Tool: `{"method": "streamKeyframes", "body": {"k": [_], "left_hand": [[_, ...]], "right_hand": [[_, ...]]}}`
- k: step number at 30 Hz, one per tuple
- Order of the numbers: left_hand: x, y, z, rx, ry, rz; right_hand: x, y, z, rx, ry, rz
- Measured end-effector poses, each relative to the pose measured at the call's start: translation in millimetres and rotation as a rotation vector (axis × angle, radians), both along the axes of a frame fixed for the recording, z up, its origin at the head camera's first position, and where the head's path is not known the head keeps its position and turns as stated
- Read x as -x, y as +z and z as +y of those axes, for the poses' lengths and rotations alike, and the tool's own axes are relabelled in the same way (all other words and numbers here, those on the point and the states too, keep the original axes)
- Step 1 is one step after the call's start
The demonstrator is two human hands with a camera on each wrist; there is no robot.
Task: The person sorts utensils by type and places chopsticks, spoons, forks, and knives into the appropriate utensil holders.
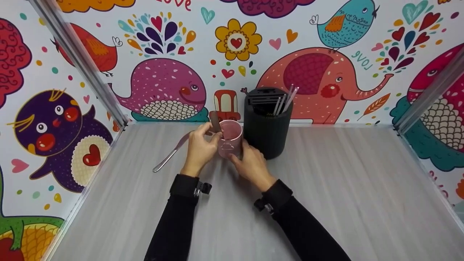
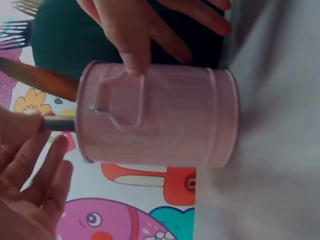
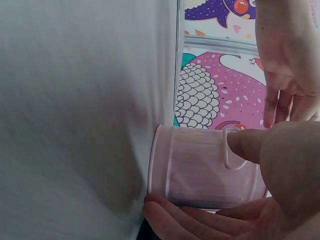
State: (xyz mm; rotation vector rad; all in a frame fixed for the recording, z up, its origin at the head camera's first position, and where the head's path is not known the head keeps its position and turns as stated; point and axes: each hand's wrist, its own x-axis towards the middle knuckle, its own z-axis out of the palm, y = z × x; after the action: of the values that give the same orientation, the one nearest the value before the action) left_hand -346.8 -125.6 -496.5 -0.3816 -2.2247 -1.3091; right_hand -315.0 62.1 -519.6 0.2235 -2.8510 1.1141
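Observation:
A small pink metal pail (image 1: 230, 148) with a wire handle on its side stands upright on the table. My right hand (image 1: 252, 163) grips it, the thumb over the wire handle and the other fingers along the far side. At the rim, my left hand (image 1: 201, 148) pinches a grey utensil handle (image 2: 60, 123) that sticks up from the pail; its lower end is hidden inside. Beside it a flat brown blade-like piece (image 2: 40, 80) leans out of the pail. Left of my left hand lies a slim, knife-like silver utensil (image 1: 168, 159), its far end behind the hand.
Close to the pail's right stands a black utensil holder (image 1: 268, 130) with a slotted top. Several slim utensils (image 1: 286, 99) rise from it; in the left wrist view fork tines (image 2: 17, 34) show above it. A cartoon-printed wall (image 1: 163, 87) borders the grey table (image 1: 344, 188).

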Motion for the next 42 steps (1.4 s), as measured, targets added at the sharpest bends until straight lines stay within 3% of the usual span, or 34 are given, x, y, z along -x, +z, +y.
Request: {"method": "streamKeyframes", "body": {"k": [12, 20, 22, 26, 30, 36, 39, 42], "left_hand": [[3.1, -7.4, -5.5, 0.079, -0.006, -0.029], [5.2, -8.8, -10.2, 0.045, -0.027, -0.044], [5.6, -9.6, -11.5, 0.027, -0.011, -0.068], [6.7, -11.0, -14.8, -0.003, 0.067, -0.127], [6.2, -9.3, -18.5, 0.009, 0.108, -0.182], [0.8, 5.1, -29.9, 0.092, 0.111, -0.307], [-4.6, 15.1, -40.0, 0.128, 0.159, -0.357], [-8.3, 21.8, -53.2, 0.156, 0.249, -0.375]], "right_hand": [[4.1, -7.1, 2.3, 0.017, 0.033, -0.002], [20.0, -35.3, 4.4, -0.019, 0.03, 0.039], [18.8, -33.3, 4.4, -0.016, 0.031, 0.028], [6.5, -11.1, 2.9, -0.006, 0.034, -0.015], [4.3, -5.9, 2.2, -0.014, 0.03, -0.047], [3.6, -4.7, 3.8, -0.003, 0.037, -0.045], [3.6, -3.6, 5.0, 0.007, 0.039, -0.04], [4.1, -2.2, 6.1, 0.028, 0.04, -0.049]]}}
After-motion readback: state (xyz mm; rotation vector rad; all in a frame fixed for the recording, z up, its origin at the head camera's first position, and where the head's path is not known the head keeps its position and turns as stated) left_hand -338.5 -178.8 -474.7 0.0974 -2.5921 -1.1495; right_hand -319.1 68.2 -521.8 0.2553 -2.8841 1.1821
